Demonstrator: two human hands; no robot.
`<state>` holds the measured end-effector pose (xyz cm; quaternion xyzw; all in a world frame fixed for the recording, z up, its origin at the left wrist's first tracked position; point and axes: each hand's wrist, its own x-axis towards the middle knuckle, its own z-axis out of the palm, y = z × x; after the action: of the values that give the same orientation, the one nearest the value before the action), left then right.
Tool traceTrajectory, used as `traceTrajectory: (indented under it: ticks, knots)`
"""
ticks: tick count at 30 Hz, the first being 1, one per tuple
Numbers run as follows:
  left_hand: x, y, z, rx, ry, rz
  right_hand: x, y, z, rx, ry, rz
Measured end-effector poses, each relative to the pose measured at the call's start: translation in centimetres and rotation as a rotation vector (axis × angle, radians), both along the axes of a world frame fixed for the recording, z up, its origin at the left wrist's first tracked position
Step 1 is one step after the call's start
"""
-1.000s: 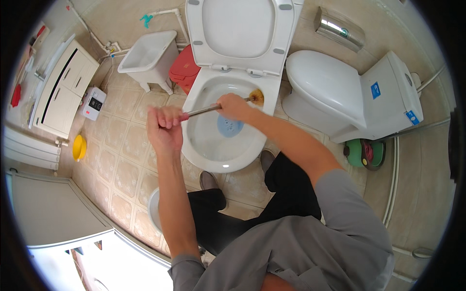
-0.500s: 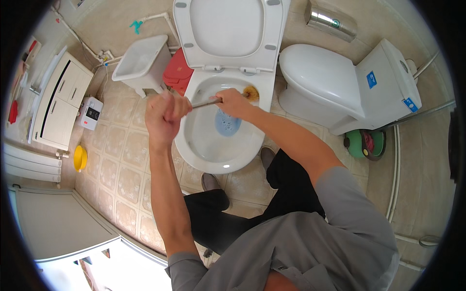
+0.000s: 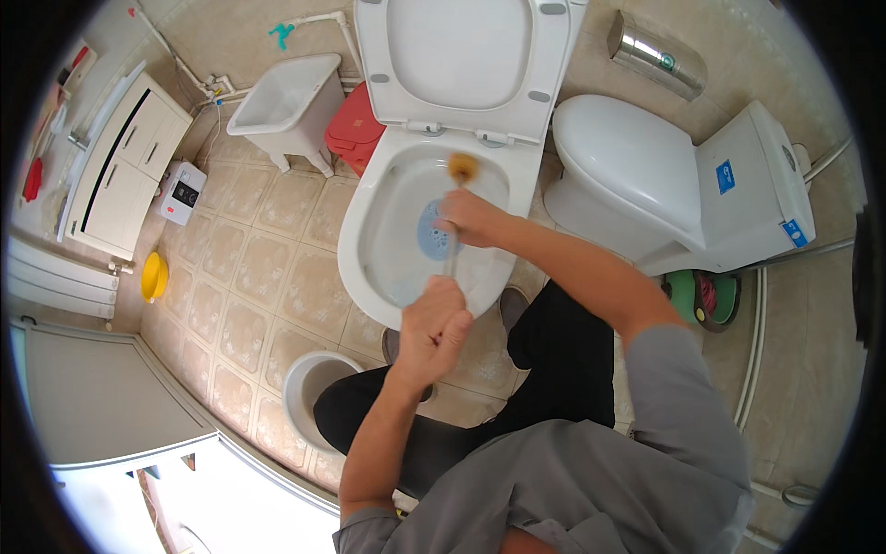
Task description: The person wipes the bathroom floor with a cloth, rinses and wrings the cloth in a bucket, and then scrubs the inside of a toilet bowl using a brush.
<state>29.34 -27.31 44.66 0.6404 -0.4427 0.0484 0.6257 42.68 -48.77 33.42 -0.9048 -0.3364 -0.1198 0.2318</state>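
The person's left hand (image 3: pixel 432 323) is closed around the near end of a brush (image 3: pixel 451 260), and the right hand (image 3: pixel 472 218) grips its handle farther up, nearer the head. The brush lies over the open toilet (image 3: pixel 354 254), its tan bristles (image 3: pixel 462 167) toward the back of the bowl; blur hides whether they touch. Blue water (image 3: pixel 431 233) shows below. A red bin (image 3: pixel 354 137) stands just beside the toilet.

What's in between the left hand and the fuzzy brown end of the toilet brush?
In the head view, the right hand and part of the brush handle lie between the left hand and the bristles.
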Motion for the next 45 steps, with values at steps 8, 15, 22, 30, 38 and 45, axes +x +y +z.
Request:
traceTrajectory:
  ticks: [8,15,22,30,38,45]
  knots:
    - [-1.6,0.9,0.8,-0.051,0.261,0.035,-3.0,-0.4,0.4,-0.090,0.190,-0.016]
    - [7.5,4.7,1.6,-0.566,0.502,0.192,1.9,3.6,0.1,-0.086,0.105,-0.136]
    - [5.7,4.7,1.6,-0.468,0.380,0.262,4.6,7.8,-0.3,0.251,0.006,-0.136]
    - [8.0,6.8,4.4,-0.467,0.572,0.327,1.1,11.9,-1.9,0.410,0.273,-0.251]
    - [14.0,7.6,3.1,-0.570,0.921,0.618,2.7,10.1,-3.0,0.252,0.655,-0.294]
    - [16.0,12.9,2.3,-0.999,0.937,0.517,5.3,7.9,3.6,-0.017,0.376,-0.034]
